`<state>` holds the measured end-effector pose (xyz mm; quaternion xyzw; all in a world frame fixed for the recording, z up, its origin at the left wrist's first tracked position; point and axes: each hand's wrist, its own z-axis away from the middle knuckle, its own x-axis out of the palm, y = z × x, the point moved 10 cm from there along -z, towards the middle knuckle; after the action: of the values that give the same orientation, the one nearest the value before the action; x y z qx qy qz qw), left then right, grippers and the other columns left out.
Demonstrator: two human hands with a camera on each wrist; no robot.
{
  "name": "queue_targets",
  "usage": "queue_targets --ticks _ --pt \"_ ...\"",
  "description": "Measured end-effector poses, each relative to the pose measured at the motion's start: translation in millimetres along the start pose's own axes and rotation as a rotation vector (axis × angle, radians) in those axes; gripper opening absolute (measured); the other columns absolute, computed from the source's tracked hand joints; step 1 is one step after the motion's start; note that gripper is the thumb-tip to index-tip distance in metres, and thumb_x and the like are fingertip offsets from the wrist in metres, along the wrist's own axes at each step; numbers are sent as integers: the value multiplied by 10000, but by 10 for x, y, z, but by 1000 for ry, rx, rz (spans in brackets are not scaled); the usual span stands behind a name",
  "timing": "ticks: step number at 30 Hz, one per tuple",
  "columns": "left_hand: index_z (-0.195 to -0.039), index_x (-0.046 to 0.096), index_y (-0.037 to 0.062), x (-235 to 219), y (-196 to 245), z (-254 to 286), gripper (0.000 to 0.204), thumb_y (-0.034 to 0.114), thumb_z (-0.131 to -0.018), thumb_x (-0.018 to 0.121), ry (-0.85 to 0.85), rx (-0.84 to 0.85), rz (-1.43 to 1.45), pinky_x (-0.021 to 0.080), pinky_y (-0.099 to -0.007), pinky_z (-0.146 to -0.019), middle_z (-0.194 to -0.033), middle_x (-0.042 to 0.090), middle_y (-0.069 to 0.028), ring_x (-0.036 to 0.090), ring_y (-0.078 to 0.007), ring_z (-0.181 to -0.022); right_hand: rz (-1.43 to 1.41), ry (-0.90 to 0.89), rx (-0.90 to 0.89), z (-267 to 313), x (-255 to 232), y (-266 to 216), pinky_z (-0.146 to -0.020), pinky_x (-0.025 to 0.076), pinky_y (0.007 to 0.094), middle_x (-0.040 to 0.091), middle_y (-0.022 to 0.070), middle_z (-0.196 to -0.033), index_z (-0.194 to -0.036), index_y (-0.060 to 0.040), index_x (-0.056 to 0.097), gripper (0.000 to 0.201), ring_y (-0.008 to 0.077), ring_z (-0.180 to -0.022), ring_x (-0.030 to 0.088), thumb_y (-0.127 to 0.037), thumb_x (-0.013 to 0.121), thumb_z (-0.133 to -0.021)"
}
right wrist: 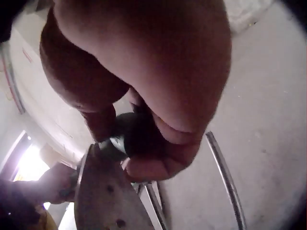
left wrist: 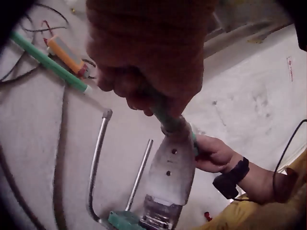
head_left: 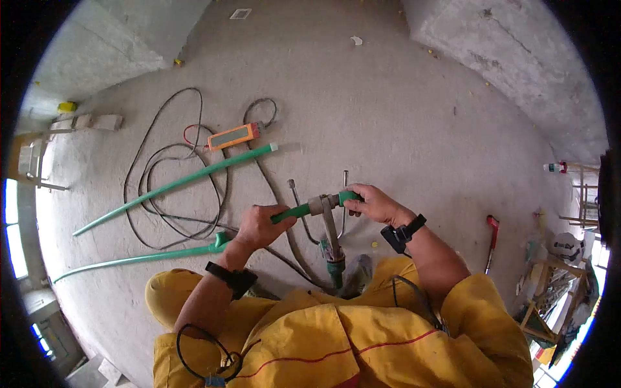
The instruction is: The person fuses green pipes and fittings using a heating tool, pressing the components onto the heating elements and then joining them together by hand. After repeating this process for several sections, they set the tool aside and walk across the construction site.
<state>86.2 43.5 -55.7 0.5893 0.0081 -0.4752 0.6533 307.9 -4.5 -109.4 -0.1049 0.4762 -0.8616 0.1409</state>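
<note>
A pipe fusion welder (head_left: 329, 229) stands on bent metal legs in front of the person, its flat heating plate (left wrist: 171, 165) upright with die sockets on both sides. The left hand (head_left: 260, 226) grips a short green pipe (head_left: 299, 211), whose end is at the welder's left die. Opposite it, the right hand (head_left: 378, 207) pinches a short green pipe fitting (head_left: 349, 197) at the right die, thumb and fingers around it. In the right wrist view the fitting (right wrist: 116, 143) is partly hidden by the fingers.
Two long green pipes (head_left: 174, 184) lie on the concrete floor at left, one with a fitting on its end. Black cable (head_left: 129, 207) loops under them near an orange meter-like device (head_left: 233, 137). A red-handled tool (head_left: 493, 233) lies at right, near a cluttered wooden rack (head_left: 550, 310).
</note>
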Motion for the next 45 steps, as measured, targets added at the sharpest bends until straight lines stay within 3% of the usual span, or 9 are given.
queue_targets --ticks 6,8,12,14,15,21,35,38,45 --pt "-975 714 74 104 76 382 262 291 -829 703 -63 -6 89 505 -386 -597 -736 643 -168 631 -323 -632 234 55 -33 392 195 -95 -714 489 261 583 -7 -882 -1198 -21 581 337 87 -782 550 -194 669 -923" --pt "-983 710 78 96 72 436 252 273 -824 713 -4 94 73 505 -383 -590 -747 645 -167 636 -326 -642 139 55 -47 432 258 -87 -734 495 255 594 -5 -907 -1210 -36 580 342 85 -806 556 -188 674 -919" --pt "-995 701 67 124 100 540 257 251 -817 724 35 107 146 506 -383 -584 -757 650 -168 645 -334 -662 259 58 -95 489 240 -120 -767 497 254 601 -3 -925 -1207 -38 580 336 86 -834 563 -174 676 -915" --pt "-994 693 50 120 147 586 262 232 -810 731 7 84 136 507 -384 -580 -762 652 -169 647 -341 -669 237 6 -26 511 286 -111 -831 508 313 647 81 -1001 -1209 -17 578 415 146 -919 605 -263 700 -898" --pt "-994 693 50 122 146 592 262 232 -810 731 8 88 133 507 -384 -580 -762 652 -169 647 -341 -669 237 8 -31 501 279 -98 -831 508 313 647 81 -1001 -1209 -17 578 415 146 -919 605 -263 700 -898" --pt "-981 696 57 143 182 632 240 226 -813 722 77 163 131 508 -397 -582 -757 650 -167 641 -346 -660 223 -40 -39 487 272 -48 -815 505 298 646 47 -987 -1209 -31 593 378 136 -897 602 -215 699 -897" --pt "-964 705 62 128 242 573 231 227 -804 732 61 167 107 519 -392 -576 -745 654 -164 642 -343 -637 18 -65 37 477 271 61 -617 461 240 579 -25 -814 -1174 -42 617 334 71 -695 535 -238 680 -911" --pt "-965 703 68 126 250 588 230 227 -803 736 117 253 91 514 -392 -564 -729 648 -156 636 -342 -624 36 -64 25 480 279 9 -600 458 243 579 -28 -808 -1164 -52 625 316 73 -692 536 -240 673 -915" --pt "-983 691 80 137 264 604 229 226 -810 726 105 276 102 512 -403 -567 -733 646 -142 640 -337 -644 58 -105 112 468 284 90 -582 460 243 584 -25 -800 -1161 -58 628 302 74 -692 545 -232 668 -918"
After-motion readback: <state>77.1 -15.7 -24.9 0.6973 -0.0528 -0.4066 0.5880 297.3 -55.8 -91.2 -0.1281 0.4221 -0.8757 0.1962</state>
